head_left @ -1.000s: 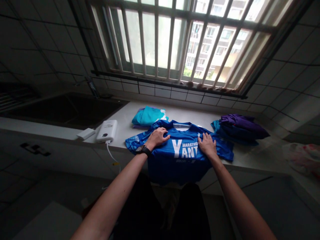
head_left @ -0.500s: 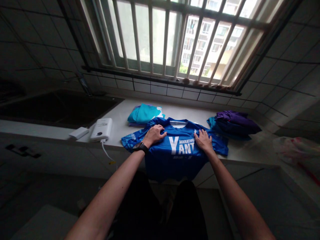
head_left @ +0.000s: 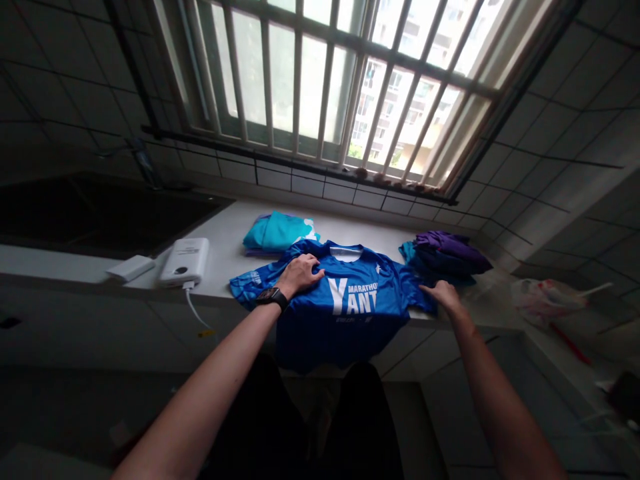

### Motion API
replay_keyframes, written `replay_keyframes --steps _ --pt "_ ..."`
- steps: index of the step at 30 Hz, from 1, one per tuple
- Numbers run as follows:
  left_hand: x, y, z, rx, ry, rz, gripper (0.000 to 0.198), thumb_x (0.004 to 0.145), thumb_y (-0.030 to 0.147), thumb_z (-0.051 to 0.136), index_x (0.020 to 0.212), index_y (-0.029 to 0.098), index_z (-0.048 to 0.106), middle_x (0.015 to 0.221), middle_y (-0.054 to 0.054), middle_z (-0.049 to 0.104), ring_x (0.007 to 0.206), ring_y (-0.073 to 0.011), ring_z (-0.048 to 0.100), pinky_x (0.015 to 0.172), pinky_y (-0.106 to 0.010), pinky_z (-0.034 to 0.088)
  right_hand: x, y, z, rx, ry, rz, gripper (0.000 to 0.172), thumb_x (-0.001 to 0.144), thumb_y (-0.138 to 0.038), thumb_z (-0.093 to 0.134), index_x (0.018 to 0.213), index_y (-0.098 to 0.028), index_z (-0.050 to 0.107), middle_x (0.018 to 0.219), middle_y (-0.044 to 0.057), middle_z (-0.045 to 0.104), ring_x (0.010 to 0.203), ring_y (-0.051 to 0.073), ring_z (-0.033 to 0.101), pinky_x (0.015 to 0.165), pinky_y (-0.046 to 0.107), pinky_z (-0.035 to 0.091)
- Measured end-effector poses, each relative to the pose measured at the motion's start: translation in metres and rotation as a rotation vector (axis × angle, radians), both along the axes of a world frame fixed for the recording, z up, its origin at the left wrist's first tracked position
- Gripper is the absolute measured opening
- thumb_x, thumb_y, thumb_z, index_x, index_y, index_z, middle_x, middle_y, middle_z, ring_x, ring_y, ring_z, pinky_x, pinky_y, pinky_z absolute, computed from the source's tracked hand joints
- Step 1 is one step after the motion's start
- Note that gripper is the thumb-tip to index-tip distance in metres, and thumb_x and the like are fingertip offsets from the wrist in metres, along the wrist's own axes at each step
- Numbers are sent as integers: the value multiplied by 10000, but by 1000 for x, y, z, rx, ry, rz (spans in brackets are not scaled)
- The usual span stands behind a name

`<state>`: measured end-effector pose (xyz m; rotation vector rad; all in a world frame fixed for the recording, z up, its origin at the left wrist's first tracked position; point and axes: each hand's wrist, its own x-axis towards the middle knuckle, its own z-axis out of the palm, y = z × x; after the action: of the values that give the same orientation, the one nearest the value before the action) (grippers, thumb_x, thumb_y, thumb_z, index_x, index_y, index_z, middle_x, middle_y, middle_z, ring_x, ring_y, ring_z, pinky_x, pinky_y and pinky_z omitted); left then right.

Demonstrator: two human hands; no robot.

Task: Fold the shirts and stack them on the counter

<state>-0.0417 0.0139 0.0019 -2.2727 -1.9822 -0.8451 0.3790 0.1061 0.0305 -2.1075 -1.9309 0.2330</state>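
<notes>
A blue marathon T-shirt (head_left: 345, 327) is spread flat and unfolded at the near edge of the white tabletop (head_left: 220, 230). The left hand (head_left: 300, 275) is pressed on it, its fingers (head_left: 311, 268) spread, nothing gripped. The right hand (head_left: 444, 297) is placed at the right sleeve (head_left: 421, 297), fingers extended and empty. A folded teal garment (head_left: 277, 231) and a folded purple pile (head_left: 445, 252) are set beyond.

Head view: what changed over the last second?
The right hand came off the chest of the blue marathon T-shirt and moved outward to the end of the shirt's sleeve, with no clear grip. The left hand stays on the shirt. The shirt, folded teal stack and purple stack lie as before; only the view shifted.
</notes>
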Motion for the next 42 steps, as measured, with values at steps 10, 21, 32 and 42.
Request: replay_keyframes --steps 10,21,32,42 --pt "0 -1 0 12 1 -12 345 904 411 558 1051 166 753 1182 -133 719 1092 -277 672 1005 -383 537 -56 12 51 98 339 139 260 837 -364 582 969 -152 652 844 65 706 795 223 681 692 289 533" --pt "1 -1 1 -6 24 -11 354 915 408 556 1056 146 748 1176 -139 716 1104 -268 671 1008 -360 533 -126 -47 47 -174 318 760 407 990 -385 474 1310 -167 598 1350 150 630 1188 243 641 1033 395 511" --pt "1 -3 1 -11 21 2 334 908 401 566 1054 164 749 1180 -130 717 1102 -279 666 1008 -381 531 -160 -53 -16 -147 -358 629 643 1058 -535 187 1645 -277 133 1717 82 45 1576 314 60 1218 617 180" --pt "0 -3 2 -32 33 1 370 916 412 560 1112 161 748 1228 -135 714 1136 -285 667 1029 -391 530 -173 -41 -14 -29 -293 689 596 1067 -486 188 1615 -273 280 1706 41 176 1579 271 84 1247 572 112"
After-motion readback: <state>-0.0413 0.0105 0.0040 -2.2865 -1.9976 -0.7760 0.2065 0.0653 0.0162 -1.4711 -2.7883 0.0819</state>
